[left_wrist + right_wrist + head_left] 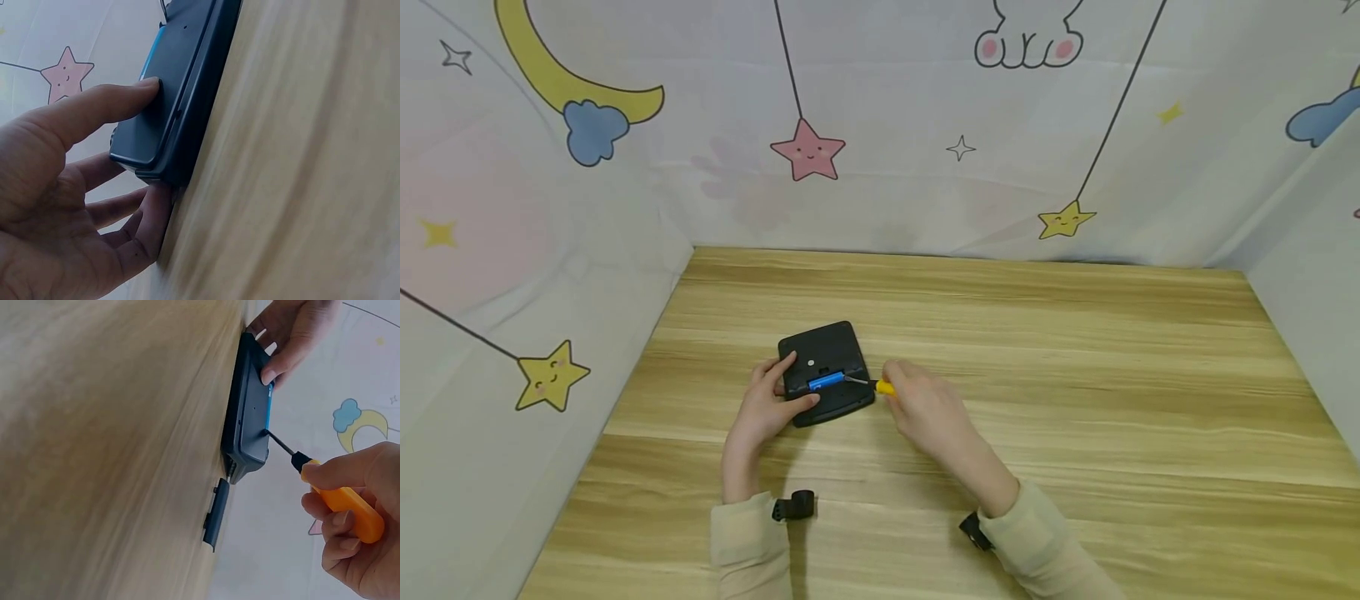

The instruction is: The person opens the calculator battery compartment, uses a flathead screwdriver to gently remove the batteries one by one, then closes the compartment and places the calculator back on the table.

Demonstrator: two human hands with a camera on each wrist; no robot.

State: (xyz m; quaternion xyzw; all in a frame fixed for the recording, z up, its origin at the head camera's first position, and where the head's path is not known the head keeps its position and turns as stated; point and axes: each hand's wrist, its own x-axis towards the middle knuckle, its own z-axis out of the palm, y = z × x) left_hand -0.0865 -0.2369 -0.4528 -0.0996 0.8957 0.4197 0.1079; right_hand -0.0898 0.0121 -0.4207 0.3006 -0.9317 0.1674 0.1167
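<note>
A black calculator lies with its back up on the wooden table, a blue battery showing in its open compartment. My left hand holds its left side, the thumb on the back and other fingers at the edge, as the left wrist view shows. In my right hand is a screwdriver with a yellow handle, its thin metal tip reaching the compartment at the battery's right end. A small black battery cover rests on the table beside the calculator in the right wrist view.
The wood-grain table extends to the right of both hands. White cloth walls printed with stars and moons stand along its back and sides. A black wrist strap sits at the left cuff, another at the right.
</note>
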